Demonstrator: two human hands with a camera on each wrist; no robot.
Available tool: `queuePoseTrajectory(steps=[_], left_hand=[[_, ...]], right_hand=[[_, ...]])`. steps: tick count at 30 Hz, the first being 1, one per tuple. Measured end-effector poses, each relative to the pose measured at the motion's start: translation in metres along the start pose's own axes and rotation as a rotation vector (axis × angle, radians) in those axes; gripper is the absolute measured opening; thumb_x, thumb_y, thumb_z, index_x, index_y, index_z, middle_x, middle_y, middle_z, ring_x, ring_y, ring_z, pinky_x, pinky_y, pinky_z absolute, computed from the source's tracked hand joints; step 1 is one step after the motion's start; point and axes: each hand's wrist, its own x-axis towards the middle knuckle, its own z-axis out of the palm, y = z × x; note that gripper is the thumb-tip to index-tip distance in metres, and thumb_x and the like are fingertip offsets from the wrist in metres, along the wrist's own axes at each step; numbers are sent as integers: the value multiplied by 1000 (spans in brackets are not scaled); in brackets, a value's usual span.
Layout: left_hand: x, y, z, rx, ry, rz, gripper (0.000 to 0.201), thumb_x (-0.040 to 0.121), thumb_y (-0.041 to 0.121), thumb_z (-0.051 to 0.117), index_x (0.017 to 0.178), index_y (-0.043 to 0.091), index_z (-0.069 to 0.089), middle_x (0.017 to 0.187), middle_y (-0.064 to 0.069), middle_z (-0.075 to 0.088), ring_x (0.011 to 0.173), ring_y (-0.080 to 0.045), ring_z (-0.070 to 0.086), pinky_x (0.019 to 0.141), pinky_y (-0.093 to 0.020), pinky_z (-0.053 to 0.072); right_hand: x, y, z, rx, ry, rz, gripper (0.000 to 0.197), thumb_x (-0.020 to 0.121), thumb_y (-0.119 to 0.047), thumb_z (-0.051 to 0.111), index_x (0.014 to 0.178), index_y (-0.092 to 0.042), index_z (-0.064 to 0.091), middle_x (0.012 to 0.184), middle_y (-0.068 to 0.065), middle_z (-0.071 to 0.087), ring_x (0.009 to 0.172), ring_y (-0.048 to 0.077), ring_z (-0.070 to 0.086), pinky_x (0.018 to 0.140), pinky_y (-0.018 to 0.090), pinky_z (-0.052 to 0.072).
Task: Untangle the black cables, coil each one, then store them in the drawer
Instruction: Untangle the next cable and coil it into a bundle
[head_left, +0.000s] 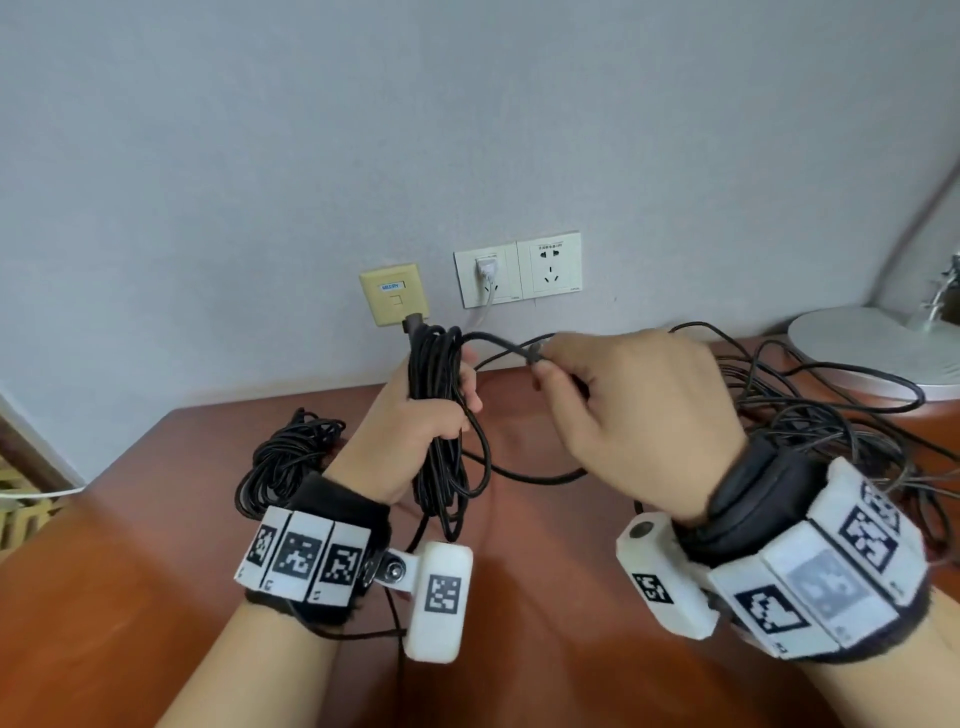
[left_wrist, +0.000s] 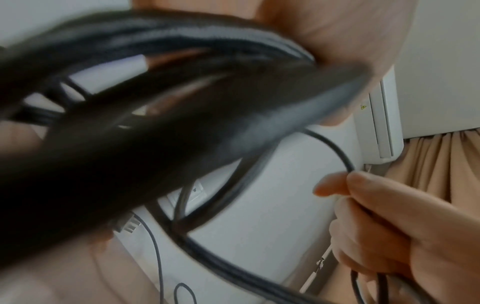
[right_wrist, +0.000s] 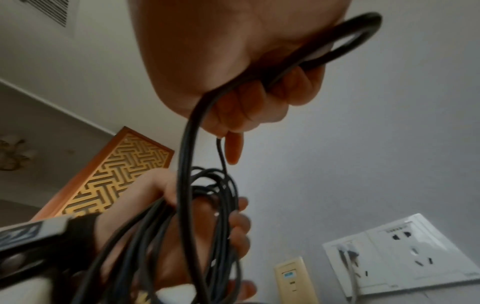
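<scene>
Bundle of coiled black cable (head_left: 439, 415), upright above the reddish-brown wooden table (head_left: 156, 519): my left hand (head_left: 410, 436) is fisted around its middle. My right hand (head_left: 634, 410) pinches the cable's loose end (head_left: 532, 356) between thumb and forefinger, other fingers curled on the strand.

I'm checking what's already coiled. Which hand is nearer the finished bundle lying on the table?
Left. The left hand, gripping a coil in progress, is just right of the finished bundle; the right hand, pinching a strand, is farther right.
</scene>
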Motion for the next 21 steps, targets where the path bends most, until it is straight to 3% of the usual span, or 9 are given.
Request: queuePoseTrajectory(steps=[3, 6, 9, 12, 15, 19, 21], left_hand=[[0, -4, 8, -117, 25, -13, 55, 49, 0, 51, 103, 8, 58, 89, -14, 54, 84, -29, 55, 70, -38, 46], [-3, -6, 21, -324, -7, -35, 53, 54, -5, 40, 104, 5, 56, 82, -10, 56, 68, -19, 59, 57, -26, 52], [-5, -9, 28, -490, -50, -42, 52, 51, -1, 50, 102, 2, 58, 80, -9, 63, 68, -17, 65, 62, -24, 55], [-6, -7, 30, -567, -119, -56, 44, 50, 13, 71, 91, 0, 66, 76, -10, 64, 65, -17, 64, 62, -24, 54], [-5, -6, 32, -545, -114, -77, 49, 59, 23, 70, 104, 7, 60, 92, -9, 59, 79, -19, 59, 69, -27, 53], [-7, -1, 34, -577, -144, -111, 47, 58, 24, 66, 102, 9, 60, 90, -8, 59, 79, -18, 57, 70, -27, 51], [-6, 0, 33, -572, -97, -81, 44, 58, 19, 62, 100, 8, 58, 88, -8, 57, 79, -18, 57, 70, -27, 50]], right_hand=[[-7, -17, 7, 59, -22, -33, 22, 85, -34, 47, 69, -24, 56, 48, -4, 50, 44, 26, 53, 43, 24, 33], [-13, -30, 17, 70, -51, -18, 21, 87, -36, 44, 75, -25, 57, 51, -3, 55, 46, 27, 56, 44, 26, 31], [-14, -31, 22, 38, -77, 25, 34, 89, -41, 32, 87, -28, 64, 54, -2, 57, 48, 26, 58, 44, 27, 35], [-13, -30, 23, 23, -73, 12, 30, 88, -40, 36, 79, -28, 62, 52, -3, 55, 46, 24, 56, 44, 25, 27], [-14, -33, 22, 62, -10, -22, 23, 86, -36, 46, 71, -26, 60, 50, -3, 55, 41, 24, 54, 44, 23, 24], [-15, -36, 19, 42, -1, -80, 23, 85, -35, 44, 74, -26, 63, 54, -4, 56, 43, 20, 54, 45, 23, 22], [-15, -35, 19, 30, -29, -102, 23, 84, -33, 43, 81, -25, 65, 62, -5, 59, 52, 19, 57, 48, 24, 27]])
